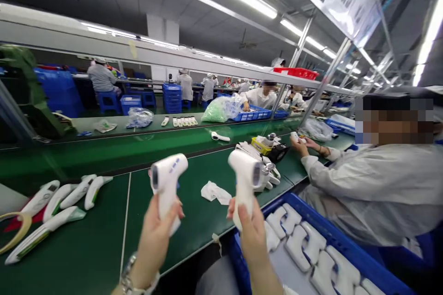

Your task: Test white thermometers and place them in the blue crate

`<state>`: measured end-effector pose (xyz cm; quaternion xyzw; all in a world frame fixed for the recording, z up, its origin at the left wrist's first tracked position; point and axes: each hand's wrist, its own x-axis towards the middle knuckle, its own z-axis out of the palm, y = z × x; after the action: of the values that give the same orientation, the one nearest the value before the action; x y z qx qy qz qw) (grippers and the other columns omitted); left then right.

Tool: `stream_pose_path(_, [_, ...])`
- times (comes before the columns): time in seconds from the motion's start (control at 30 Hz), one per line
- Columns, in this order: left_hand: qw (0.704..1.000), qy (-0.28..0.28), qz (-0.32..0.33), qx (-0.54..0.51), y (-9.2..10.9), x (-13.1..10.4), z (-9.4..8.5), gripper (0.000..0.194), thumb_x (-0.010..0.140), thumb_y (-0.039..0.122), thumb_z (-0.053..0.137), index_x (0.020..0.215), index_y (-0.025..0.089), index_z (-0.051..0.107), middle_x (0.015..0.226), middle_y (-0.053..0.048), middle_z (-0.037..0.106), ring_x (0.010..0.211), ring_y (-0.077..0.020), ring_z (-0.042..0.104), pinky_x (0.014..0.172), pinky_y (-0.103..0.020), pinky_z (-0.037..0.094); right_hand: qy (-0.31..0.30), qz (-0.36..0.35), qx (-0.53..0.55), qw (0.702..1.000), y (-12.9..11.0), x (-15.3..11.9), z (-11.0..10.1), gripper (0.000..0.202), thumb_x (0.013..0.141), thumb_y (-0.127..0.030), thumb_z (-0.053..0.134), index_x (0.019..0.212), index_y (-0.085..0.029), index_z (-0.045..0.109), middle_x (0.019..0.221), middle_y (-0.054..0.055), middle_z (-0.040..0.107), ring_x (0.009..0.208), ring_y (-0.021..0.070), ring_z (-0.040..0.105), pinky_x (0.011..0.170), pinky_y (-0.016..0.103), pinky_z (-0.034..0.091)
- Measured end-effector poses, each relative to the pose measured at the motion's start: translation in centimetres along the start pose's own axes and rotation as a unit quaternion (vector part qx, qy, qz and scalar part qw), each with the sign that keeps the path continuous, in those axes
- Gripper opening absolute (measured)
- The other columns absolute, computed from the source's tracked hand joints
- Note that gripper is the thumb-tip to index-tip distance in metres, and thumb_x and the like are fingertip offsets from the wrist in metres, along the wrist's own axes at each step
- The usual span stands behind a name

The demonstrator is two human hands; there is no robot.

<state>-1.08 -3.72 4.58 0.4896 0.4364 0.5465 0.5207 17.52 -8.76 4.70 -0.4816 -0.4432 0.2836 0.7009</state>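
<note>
Two white thermometer guns rise over the green bench, one in each of my hands: my left hand [155, 235] is wrapped around the grip of the left thermometer [168, 182], my right hand [251, 233] around the right thermometer [244, 179], their heads turned toward each other. Both my forearms are cut off at the bottom edge. Below my right hand sits a blue tray [346, 244] of white housings [304, 244], its far end out of view, so they cannot be counted. Left of my left hand lie five white-and-green shells [65, 196]. Between the two guns lies one white cloth [214, 192]. Right of my right hand, a co-worker's sleeve [363, 179].
</note>
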Motion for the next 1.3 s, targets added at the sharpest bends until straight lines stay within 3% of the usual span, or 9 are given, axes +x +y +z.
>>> stream_pose_path(0.07, [0.997, -0.008, -0.043, -0.063, -1.0, -2.0, 1.0, 0.039, 0.081, 0.052, 0.051, 0.104, 0.021, 0.055, 0.082, -0.002, 0.059, 0.077, -0.0184, 0.054, 0.075, -0.032, 0.043, -0.036, 0.084, 0.057, 0.994, 1.8, -1.8, 1.2, 0.034, 0.088, -0.048, 0.045, 0.09, -0.018, 0.059, 0.069, -0.001, 0.056, 0.057, 0.0096, 0.051, 0.055, 0.023, 0.044])
stream_pose_path(0.13, [0.987, -0.039, -0.109, -0.108, -2.1, -3.7, 2.0, 0.045, 0.082, 0.053, 0.049, 0.114, 0.022, 0.053, 0.094, -0.004, 0.061, 0.087, -0.0194, 0.056, 0.082, -0.032, 0.043, -0.048, 0.161, 0.11, 0.98, 3.5, -3.9, 1.8, 0.036, 0.089, -0.049, 0.042, 0.088, -0.018, 0.06, 0.074, 0.001, 0.058, 0.062, 0.011, 0.053, 0.06, 0.024, 0.046])
stream_pose_path(0.27, [0.956, -0.129, -0.187, -0.188, -2.8, -5.4, 2.9, 0.058, 0.083, 0.043, 0.054, 0.135, 0.026, 0.036, 0.127, -0.006, 0.053, 0.114, -0.0238, 0.049, 0.096, -0.034, 0.04, -0.034, 0.221, 0.171, 0.96, 4.9, -6.8, 1.6, 0.033, 0.088, -0.047, 0.044, 0.092, -0.019, 0.061, 0.085, 0.004, 0.062, 0.076, 0.0154, 0.058, 0.075, 0.029, 0.049])
stream_pose_path(0.4, [0.953, -0.159, -0.166, -0.199, -2.1, -5.6, 3.1, 0.064, 0.083, 0.036, 0.057, 0.14, 0.025, 0.029, 0.126, -0.007, 0.054, 0.111, -0.0225, 0.051, 0.093, -0.033, 0.042, -0.045, 0.206, 0.163, 0.964, 4.5, -7.4, 1.0, 0.028, 0.085, -0.042, 0.051, 0.104, -0.023, 0.06, 0.091, 0.003, 0.063, 0.081, 0.0169, 0.059, 0.078, 0.03, 0.05])
stream_pose_path(0.63, [0.943, -0.186, -0.161, -0.223, -2.4, -5.8, 3.3, 0.061, 0.082, 0.033, 0.059, 0.136, 0.028, 0.033, 0.128, -0.01, 0.051, 0.116, -0.0268, 0.049, 0.099, -0.04, 0.039, -0.047, 0.186, 0.138, 0.972, 4.6, -8.1, 0.4, 0.051, 0.085, -0.04, 0.052, 0.133, -0.027, 0.042, 0.117, 0.007, 0.06, 0.109, 0.025, 0.055, 0.095, 0.042, 0.045])
stream_pose_path(0.73, [0.944, -0.182, -0.165, -0.221, -2.5, -5.8, 3.3, 0.06, 0.082, 0.033, 0.059, 0.135, 0.028, 0.033, 0.131, -0.009, 0.047, 0.117, -0.0263, 0.048, 0.099, -0.039, 0.039, -0.056, 0.197, 0.164, 0.965, 5.1, -8.3, 0.3, 0.05, 0.087, -0.038, 0.052, 0.135, -0.029, 0.04, 0.126, 0.005, 0.055, 0.119, 0.0231, 0.048, 0.102, 0.04, 0.039])
stream_pose_path(0.9, [0.953, -0.173, -0.161, -0.191, -2.2, -5.6, 3.3, 0.059, 0.083, 0.035, 0.057, 0.136, 0.028, 0.032, 0.121, -0.007, 0.054, 0.109, -0.0231, 0.052, 0.093, -0.034, 0.043, -0.057, 0.202, 0.172, 0.962, 5.5, -8.3, 0.3, 0.047, 0.086, -0.038, 0.053, 0.132, -0.032, 0.043, 0.136, 0.002, 0.047, 0.121, 0.0221, 0.048, 0.099, 0.036, 0.043])
stream_pose_path(1.13, [0.963, -0.134, -0.167, -0.166, -1.9, -6.2, 3.3, 0.061, 0.082, 0.048, 0.054, 0.136, 0.028, 0.037, 0.133, -0.008, 0.048, 0.099, -0.0236, 0.056, 0.083, -0.033, 0.045, -0.083, 0.184, 0.095, 0.975, 3.0, -7.7, 1.1, 0.055, 0.089, -0.051, 0.039, 0.137, -0.025, 0.037, 0.14, 0.006, 0.043, 0.128, 0.0261, 0.041, 0.102, 0.043, 0.04])
stream_pose_path(1.3, [0.95, -0.086, -0.204, -0.218, -1.4, -6.2, 4.0, 0.056, 0.085, 0.052, 0.045, 0.134, 0.025, 0.041, 0.099, -0.005, 0.061, 0.072, -0.0158, 0.054, 0.067, -0.028, 0.045, -0.101, 0.188, 0.132, 0.968, 2.2, -7.4, 1.7, 0.058, 0.089, -0.053, 0.036, 0.14, -0.025, 0.03, 0.133, 0.007, 0.05, 0.116, 0.0241, 0.053, 0.091, 0.038, 0.049])
